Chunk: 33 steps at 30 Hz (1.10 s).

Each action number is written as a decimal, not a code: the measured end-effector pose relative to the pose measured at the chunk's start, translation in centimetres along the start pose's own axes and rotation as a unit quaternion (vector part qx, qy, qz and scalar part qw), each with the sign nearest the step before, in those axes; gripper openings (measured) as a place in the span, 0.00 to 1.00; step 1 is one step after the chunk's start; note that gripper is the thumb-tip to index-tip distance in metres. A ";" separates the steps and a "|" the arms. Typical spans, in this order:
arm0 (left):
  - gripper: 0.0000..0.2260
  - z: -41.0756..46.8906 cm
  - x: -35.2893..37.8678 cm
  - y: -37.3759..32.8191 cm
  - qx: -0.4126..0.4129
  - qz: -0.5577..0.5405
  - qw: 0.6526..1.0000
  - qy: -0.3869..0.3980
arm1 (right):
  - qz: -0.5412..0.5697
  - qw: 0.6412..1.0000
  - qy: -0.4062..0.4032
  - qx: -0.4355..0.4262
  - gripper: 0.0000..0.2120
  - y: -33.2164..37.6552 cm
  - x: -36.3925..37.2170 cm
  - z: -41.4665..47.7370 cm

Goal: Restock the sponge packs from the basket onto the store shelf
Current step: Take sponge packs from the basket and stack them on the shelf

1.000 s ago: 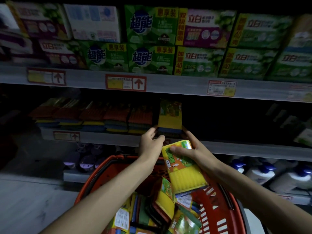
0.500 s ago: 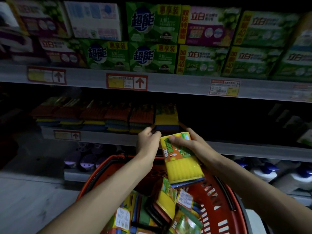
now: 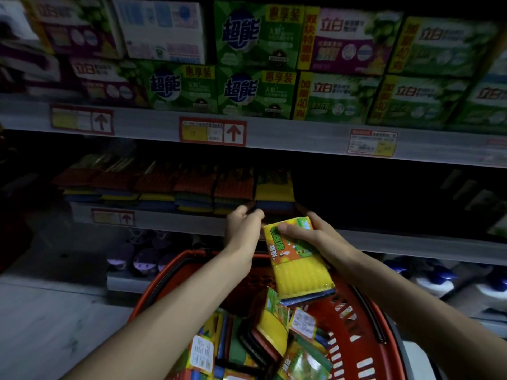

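My right hand (image 3: 315, 237) grips a yellow sponge pack (image 3: 299, 267) by its top end, holding it tilted above the red basket (image 3: 365, 338) and just in front of the middle shelf edge (image 3: 170, 220). My left hand (image 3: 242, 229) is at that edge with its fingers curled, right beside the pack's upper left corner; I cannot tell whether it touches the pack. A row of sponge packs (image 3: 192, 185) lies on the middle shelf, ending in a yellow-and-blue pack (image 3: 274, 193) just above my hands. Several more packs (image 3: 274, 333) lie in the basket.
Green and purple soap boxes (image 3: 255, 86) fill the top shelf above red price tags (image 3: 212, 131). The middle shelf to the right of the sponge row is dark. White bottles with blue caps (image 3: 439, 281) stand on the lowest shelf at right, purple items (image 3: 142, 259) at left.
The last pack on the shelf went from standing up to lying in line with the row. My left hand drew back and curled its fingers. My right hand lifted its pack slightly toward the shelf.
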<state>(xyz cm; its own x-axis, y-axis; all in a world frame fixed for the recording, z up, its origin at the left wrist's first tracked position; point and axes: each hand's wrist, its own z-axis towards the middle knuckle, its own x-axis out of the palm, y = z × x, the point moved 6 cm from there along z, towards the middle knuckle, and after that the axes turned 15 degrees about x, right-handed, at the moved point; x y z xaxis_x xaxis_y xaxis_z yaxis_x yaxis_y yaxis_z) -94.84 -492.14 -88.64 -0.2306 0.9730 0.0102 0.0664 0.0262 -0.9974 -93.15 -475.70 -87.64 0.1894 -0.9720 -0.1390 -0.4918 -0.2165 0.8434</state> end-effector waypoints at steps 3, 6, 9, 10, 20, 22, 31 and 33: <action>0.19 0.0 -0.1 0.0 0.005 0.000 1.000 -0.008 | -0.009 1.000 0.000 -0.008 0.20 0.1 0.1 -0.3; 0.09 0.0 -0.3 -0.1 0.008 0.003 1.000 -0.020 | -0.014 1.000 0.002 -0.012 0.19 0.1 0.1 -0.4; 0.08 0.1 -0.6 0.1 0.012 0.009 1.000 -0.027 | -0.017 1.000 0.001 -0.020 0.18 0.2 0.1 -0.6; 0.08 0.1 -0.6 0.1 0.012 0.008 1.000 -0.027 | -0.017 1.000 0.001 -0.022 0.18 0.2 0.0 -0.6; 0.07 0.2 -0.9 0.2 0.025 -0.002 0.999 -0.021 | -0.025 1.000 0.009 -0.005 0.29 -0.2 0.0 -0.2; 0.09 0.0 -1.2 0.1 0.027 0.001 1.000 -0.014 | -0.028 1.000 0.000 -0.004 0.37 -0.4 -0.1 -0.3; 0.07 -2.6 -4.5 0.0 0.073 0.089 0.991 0.064 | -0.023 0.999 -0.039 -0.025 0.51 -1.2 -2.3 -3.7; 0.06 -3.6 -5.5 -0.1 0.092 0.123 0.983 0.096 | -0.013 0.998 -0.051 -0.027 0.47 -2.4 -2.7 -5.0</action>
<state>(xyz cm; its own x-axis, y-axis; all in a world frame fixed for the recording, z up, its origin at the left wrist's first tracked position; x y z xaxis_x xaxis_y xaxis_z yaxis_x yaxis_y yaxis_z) -90.05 -496.62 -88.36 -0.0410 0.9706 -0.2372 -0.0833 -0.2399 -0.9672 -88.25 -472.13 -86.69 0.1135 -0.9708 -0.2113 -0.4402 -0.2398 0.8653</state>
